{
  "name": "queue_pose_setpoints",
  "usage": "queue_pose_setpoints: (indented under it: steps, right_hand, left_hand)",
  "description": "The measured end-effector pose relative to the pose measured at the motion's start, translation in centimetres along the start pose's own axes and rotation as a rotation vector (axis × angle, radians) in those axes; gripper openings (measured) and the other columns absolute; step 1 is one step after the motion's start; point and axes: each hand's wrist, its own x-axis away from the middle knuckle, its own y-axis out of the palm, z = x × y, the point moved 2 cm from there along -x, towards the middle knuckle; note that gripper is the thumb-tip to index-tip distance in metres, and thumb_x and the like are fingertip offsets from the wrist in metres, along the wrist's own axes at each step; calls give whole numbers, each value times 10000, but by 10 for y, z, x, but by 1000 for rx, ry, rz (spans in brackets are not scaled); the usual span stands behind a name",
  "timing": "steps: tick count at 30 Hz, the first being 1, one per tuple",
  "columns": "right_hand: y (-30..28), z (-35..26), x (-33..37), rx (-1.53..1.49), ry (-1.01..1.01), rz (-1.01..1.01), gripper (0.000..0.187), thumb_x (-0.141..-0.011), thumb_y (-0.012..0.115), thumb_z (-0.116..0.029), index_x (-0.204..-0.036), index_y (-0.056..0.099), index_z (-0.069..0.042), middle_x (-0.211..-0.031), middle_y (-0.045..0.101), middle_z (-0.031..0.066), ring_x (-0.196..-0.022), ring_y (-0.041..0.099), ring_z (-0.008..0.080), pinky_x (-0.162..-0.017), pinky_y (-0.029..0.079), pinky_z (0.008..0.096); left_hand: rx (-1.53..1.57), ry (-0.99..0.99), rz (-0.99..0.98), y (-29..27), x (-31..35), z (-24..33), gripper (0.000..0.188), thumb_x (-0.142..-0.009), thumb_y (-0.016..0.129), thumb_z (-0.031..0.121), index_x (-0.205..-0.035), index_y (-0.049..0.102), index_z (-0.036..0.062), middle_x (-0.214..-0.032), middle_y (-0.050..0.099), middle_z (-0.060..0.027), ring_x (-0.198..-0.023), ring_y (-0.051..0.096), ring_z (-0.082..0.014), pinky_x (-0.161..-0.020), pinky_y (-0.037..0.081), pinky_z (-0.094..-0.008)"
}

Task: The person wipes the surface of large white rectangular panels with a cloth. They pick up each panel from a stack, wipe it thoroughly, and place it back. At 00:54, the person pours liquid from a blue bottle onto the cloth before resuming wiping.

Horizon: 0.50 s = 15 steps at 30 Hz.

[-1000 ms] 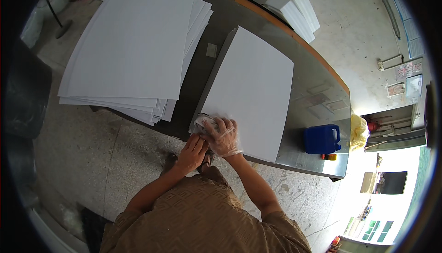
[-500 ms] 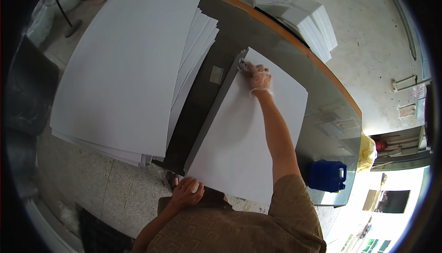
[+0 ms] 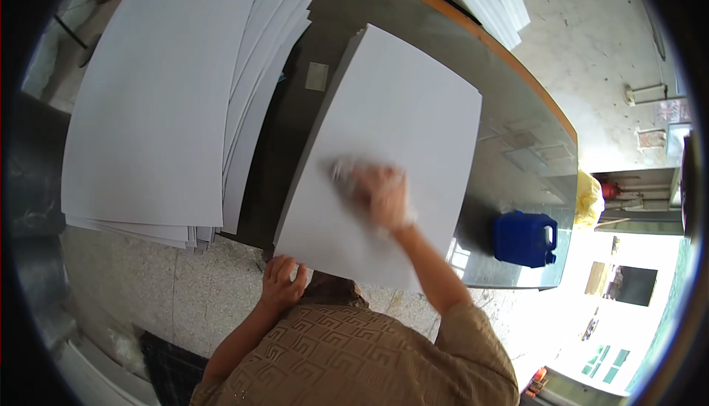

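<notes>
A tall stack of white sheets point(image 3: 399, 103) lies on the dark glass-topped table point(image 3: 292, 133) in front of me. My right hand point(image 3: 384, 193), in a thin clear glove, is over the stack's top sheet left of its middle. Its fingers are closed round a small greyish, shiny thing point(image 3: 343, 173) that motion smears too much to name. At the near left corner of the same stack my left hand point(image 3: 284, 284) is bare, its fingers curled over the edge. A second pile of larger white sheets point(image 3: 159, 103), fanned unevenly along its right side, lies to the left.
A blue jerrycan point(image 3: 523, 238) stands at the table's right end, beside a yellow plastic bag point(image 3: 588, 199). White blocks point(image 3: 495, 0) rest on the floor past the table's orange-brown edge point(image 3: 509, 59). A pale label point(image 3: 317, 77) sits on the tabletop between the piles.
My right hand has swept from the stack's far left edge toward me, to the left of the middle. My left hand stays at the near corner. The whole view has shifted.
</notes>
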Motion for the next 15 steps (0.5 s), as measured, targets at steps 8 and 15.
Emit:
queue_pose_setpoints:
  steps: [8,15]
  right_hand:
    - [-21,-80,127,-160,-151,53,555,-667,838,-293,-1193,671,-232,-1039,592,56,-926,579,274,-791,463,447]
    - [-14,119,-72,66,125,236,451,-809,760,-370,-1227,673,-223,-1109,633,134,-1051,575,358,-865,470,483]
  left_hand:
    - [7,73,-28,7,3,-9,485,-771,745,71,-1198,516,107,-1215,452,-142,-1083,504,-339,-882,443,-494]
    - [-21,1,-7,6,13,-2,395,-759,746,74,-1089,545,154,-1150,488,-100,-1032,544,-294,-830,478,-456]
